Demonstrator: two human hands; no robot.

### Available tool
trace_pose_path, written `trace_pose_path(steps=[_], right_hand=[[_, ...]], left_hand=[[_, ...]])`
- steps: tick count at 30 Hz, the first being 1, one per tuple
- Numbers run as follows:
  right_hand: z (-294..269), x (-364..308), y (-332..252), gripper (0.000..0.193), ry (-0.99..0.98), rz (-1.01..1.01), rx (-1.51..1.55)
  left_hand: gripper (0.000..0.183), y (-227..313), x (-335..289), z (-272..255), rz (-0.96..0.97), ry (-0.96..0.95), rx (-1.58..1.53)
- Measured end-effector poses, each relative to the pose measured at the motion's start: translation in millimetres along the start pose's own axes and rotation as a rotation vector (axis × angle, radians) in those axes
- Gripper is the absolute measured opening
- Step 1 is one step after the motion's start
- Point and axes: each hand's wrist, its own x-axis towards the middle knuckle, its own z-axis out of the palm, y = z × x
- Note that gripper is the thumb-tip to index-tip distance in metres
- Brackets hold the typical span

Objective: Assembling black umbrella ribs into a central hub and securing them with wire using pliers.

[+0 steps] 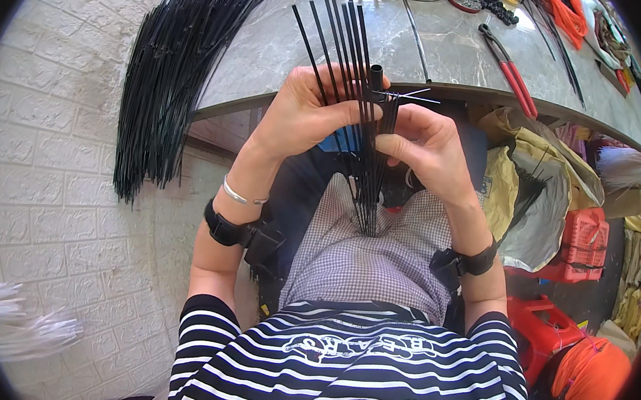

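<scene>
My left hand (301, 114) is closed around a bundle of thin black rods (358, 47), which fan out upward and draw together near my lap. Its thumb presses across them beside a short black tube (377, 77). With thumb and fingers pinched, my right hand (430, 145) grips the dark rods on the right side of the same bundle. Just above my right fingers, thin silvery wire (413, 95) sticks out to the right from the tube, its ends crossing. Fingers and rods partly hide where wire and tube meet.
A large sheaf of black rods (166, 87) hangs over the grey table's (457, 29) left end. Red-handled cutting pliers (511, 73) lie at its right. Round tins (464, 1) and small black parts stand behind. A red stool (542, 326), red crate (585, 238) and an orange-clothed person (594, 384) are at right.
</scene>
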Motion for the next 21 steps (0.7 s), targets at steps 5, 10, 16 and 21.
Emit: trace_pose_path(steps=[5,10,16,21], right_hand=[[9,-6,-3,0.027,0.035,-0.046,0.083],[4,-10,6,0.017,-0.009,-0.097,-0.002],[-8,5,12,0.009,-0.158,0.038,0.221],[-9,9,10,0.010,-0.105,0.061,0.191]], left_hand=[[0.026,-1,-5,3,0.074,-0.011,-0.039],[0.028,1,-7,3,0.066,-0.064,-0.074],[0.030,-2,-1,-5,0.041,-0.132,-0.070],[0.031,-8,5,0,0.027,-0.090,-0.071]])
